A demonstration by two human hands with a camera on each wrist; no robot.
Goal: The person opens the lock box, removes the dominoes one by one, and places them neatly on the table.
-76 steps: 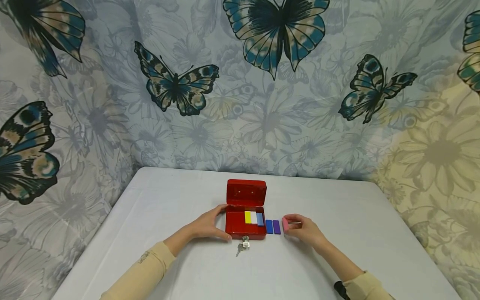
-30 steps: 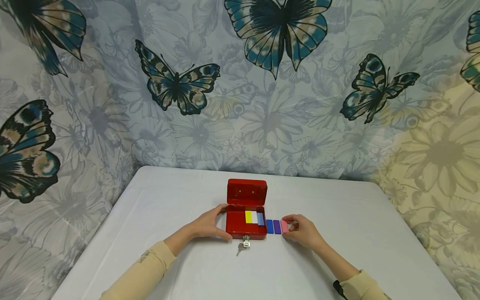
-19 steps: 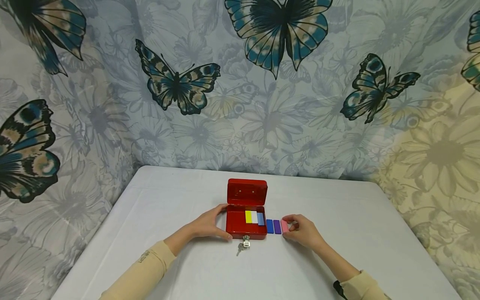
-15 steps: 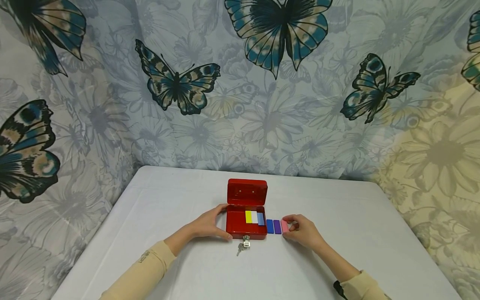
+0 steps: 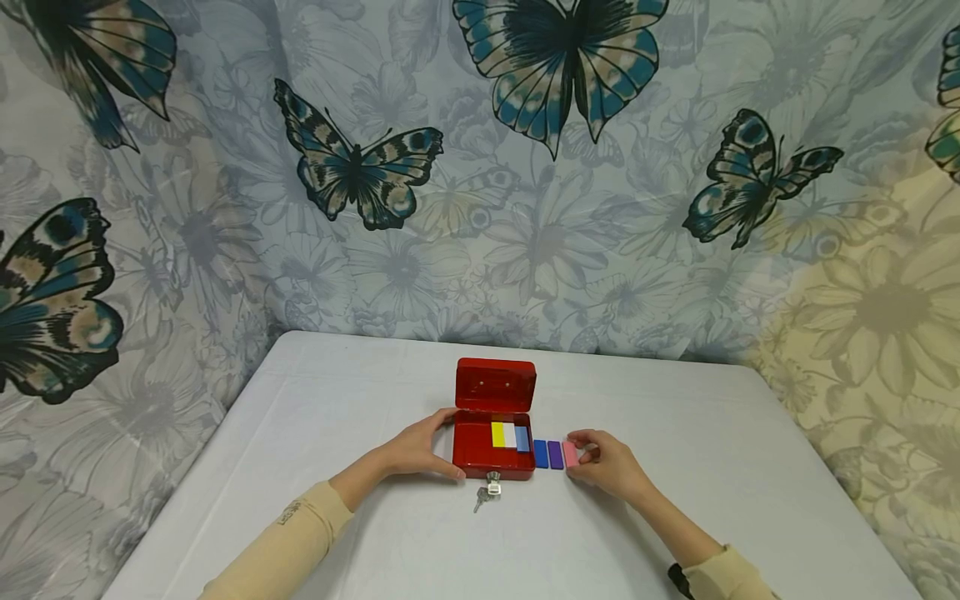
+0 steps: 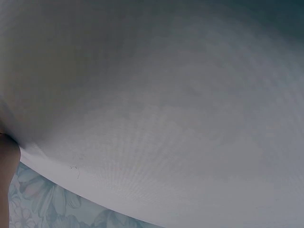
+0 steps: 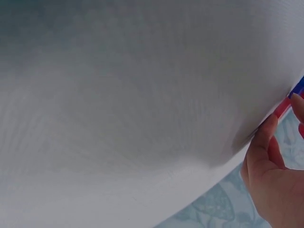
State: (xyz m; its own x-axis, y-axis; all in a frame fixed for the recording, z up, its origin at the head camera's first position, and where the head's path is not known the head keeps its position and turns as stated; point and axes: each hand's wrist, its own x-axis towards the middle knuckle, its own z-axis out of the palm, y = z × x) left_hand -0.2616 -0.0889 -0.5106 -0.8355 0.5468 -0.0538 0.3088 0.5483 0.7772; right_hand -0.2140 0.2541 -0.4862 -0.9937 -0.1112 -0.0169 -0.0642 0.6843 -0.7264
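Observation:
A red cash box [image 5: 471, 458] stands with its lid raised. My left hand [image 5: 411, 447] grips its left side, fingers at the back corner and thumb at the front. Inside lie a yellow block [image 5: 497, 434], a white block [image 5: 509, 435] and a light blue block [image 5: 522, 438], side by side. Right of the box, a blue block [image 5: 541, 454] and a purple block [image 5: 556, 455] lie in a row with a pink block [image 5: 570, 453]. My right hand [image 5: 607, 461] pinches the pink block by its ends. In the left wrist view only a sliver of hand [image 6: 7, 173] shows.
A padlock [image 5: 493, 484] hangs at the box's front, with keys [image 5: 482, 497] beside it on the white tablecloth [image 5: 420, 542]. Behind the table hangs a butterfly-patterned cloth [image 5: 480, 275].
Earlier the pink block stood on edge in my right hand; now it lies flat beside the purple block, still pinched. My left hand has kept its place on the cash box.

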